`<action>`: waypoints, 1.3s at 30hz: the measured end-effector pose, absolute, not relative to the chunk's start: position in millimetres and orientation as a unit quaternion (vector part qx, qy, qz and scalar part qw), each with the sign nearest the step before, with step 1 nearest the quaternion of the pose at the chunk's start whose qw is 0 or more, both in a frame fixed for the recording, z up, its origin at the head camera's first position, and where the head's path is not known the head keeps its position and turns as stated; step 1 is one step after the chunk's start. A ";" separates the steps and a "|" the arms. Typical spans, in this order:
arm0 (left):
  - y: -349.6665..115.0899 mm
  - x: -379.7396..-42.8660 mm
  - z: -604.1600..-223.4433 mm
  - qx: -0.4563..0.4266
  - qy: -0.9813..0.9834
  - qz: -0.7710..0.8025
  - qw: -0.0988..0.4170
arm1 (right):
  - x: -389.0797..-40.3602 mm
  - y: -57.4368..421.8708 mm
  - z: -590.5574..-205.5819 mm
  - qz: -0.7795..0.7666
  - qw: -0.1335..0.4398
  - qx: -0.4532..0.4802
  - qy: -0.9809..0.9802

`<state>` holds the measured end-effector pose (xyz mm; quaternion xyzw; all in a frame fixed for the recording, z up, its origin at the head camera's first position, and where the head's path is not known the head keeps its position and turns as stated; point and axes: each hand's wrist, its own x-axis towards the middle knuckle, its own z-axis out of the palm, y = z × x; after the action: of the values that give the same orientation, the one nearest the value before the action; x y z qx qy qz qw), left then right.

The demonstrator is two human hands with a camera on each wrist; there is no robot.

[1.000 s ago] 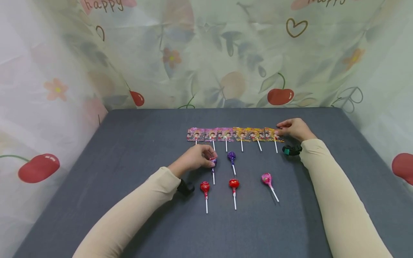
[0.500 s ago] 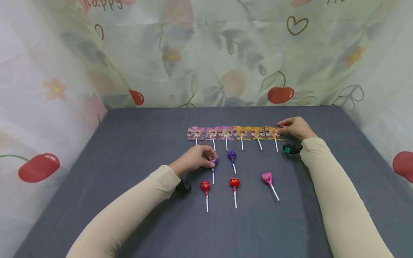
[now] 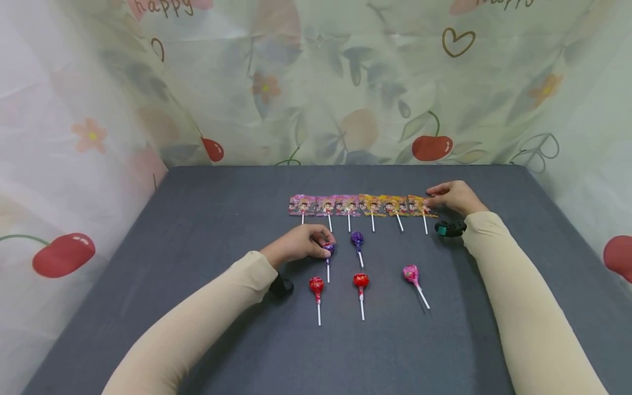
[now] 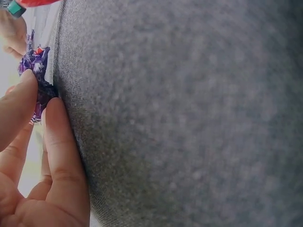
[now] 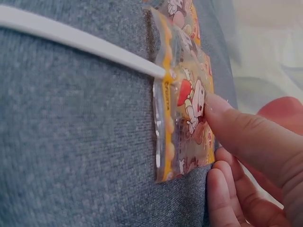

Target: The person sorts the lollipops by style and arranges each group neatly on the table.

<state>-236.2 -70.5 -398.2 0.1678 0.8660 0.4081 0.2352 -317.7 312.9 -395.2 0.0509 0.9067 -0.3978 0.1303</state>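
In the head view my left hand (image 3: 302, 242) pinches the round head of a purple-wrapped lollipop (image 3: 329, 249), whose white stick points toward me. The left wrist view shows thumb and fingers on either side of its crinkled purple wrapper (image 4: 42, 71). At the right end of a row of flat lollipops, my right hand (image 3: 457, 198) holds the last orange-wrapped lollipop (image 3: 419, 205) by its outer edge. Up close, the thumb lies on the printed face of its clear-and-orange wrapper (image 5: 189, 104), the other fingers at the far edge. Beside the left hand lies a second purple lollipop (image 3: 357, 239).
The row continues leftward with orange packets (image 3: 370, 204) and pink packets (image 3: 302, 205), sticks toward me. Nearer lie two red lollipops, one left (image 3: 316, 285) and one right (image 3: 361, 281), and a pink lollipop (image 3: 411, 274). A printed curtain (image 3: 316, 82) hangs behind the grey table (image 3: 222, 219).
Both hands stay practically where they were, on the same lollipops. The whole head view has shifted slightly; the lollipops keep their places on the table.
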 end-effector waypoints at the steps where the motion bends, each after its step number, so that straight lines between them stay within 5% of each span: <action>1: -70.4 -236.1 -398.3 0.167 0.866 0.409 0.236 | -317.1 313.4 -395.1 -0.398 0.131 0.048 0.907; 18: -71.3 -235.8 -399.1 0.159 0.861 0.418 0.241 | -291.4 265.8 -352.8 -0.478 0.065 -0.071 0.873; 39: -71.0 -235.6 -397.2 0.150 0.858 0.424 0.249 | -253.8 164.9 -383.3 -0.361 0.186 -0.172 0.897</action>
<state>-235.6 -71.0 -397.2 0.1504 0.8578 0.4239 0.2488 -253.8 164.9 -383.3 -0.1720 0.8975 -0.3612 0.1858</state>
